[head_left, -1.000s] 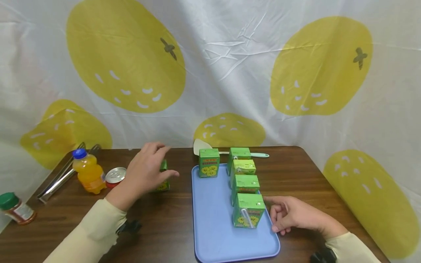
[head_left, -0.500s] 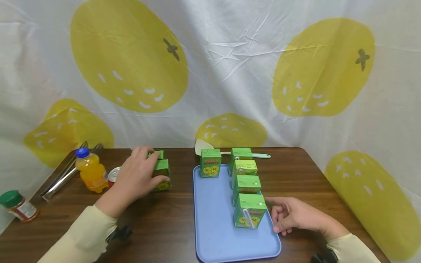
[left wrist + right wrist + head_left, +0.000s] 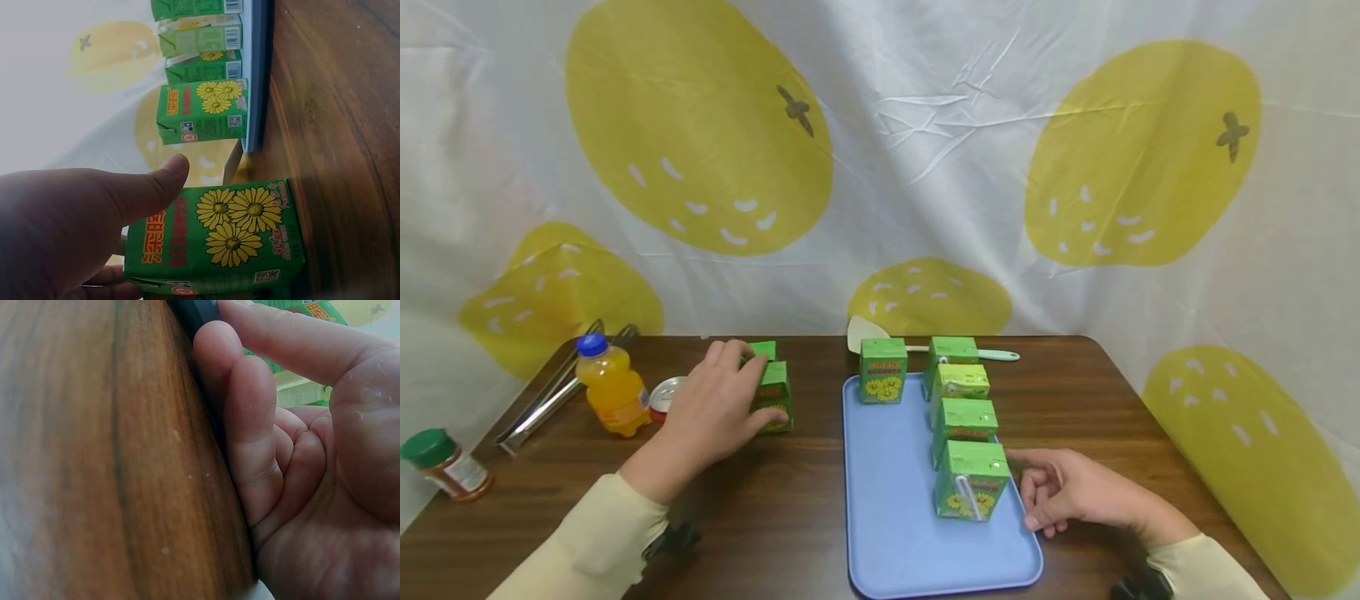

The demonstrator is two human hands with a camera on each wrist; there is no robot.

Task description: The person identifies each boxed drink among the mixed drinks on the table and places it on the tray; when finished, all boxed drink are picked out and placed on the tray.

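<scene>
My left hand [image 3: 715, 400] is around a green drink carton [image 3: 231, 240] with yellow flowers, standing on the table left of the tray. In the left wrist view the thumb lies along the carton's upper part, and the other fingers are partly hidden behind it. Another green carton [image 3: 764, 350] stands just behind it, mostly covered. My right hand [image 3: 1075, 492] holds the blue tray [image 3: 902, 550] by its right rim, thumb and curled fingers at the edge, index finger stretched forward. A column of several cartons [image 3: 972, 482] lines the tray's right side; a single carton [image 3: 882, 372] stands at its back left corner.
Left of my left hand are a red can [image 3: 664, 396], an orange drink bottle [image 3: 613, 392] with a blue cap, metal tongs [image 3: 542, 417] and a green-capped spice jar [image 3: 452, 467]. A spatula [image 3: 865, 333] lies behind the tray. A lemon-printed curtain [image 3: 917, 167] hangs at the table's back.
My left hand has moved down and left onto the front carton, bringing its thumb across it. The carton behind has come into sight. My right hand and the tray stay put.
</scene>
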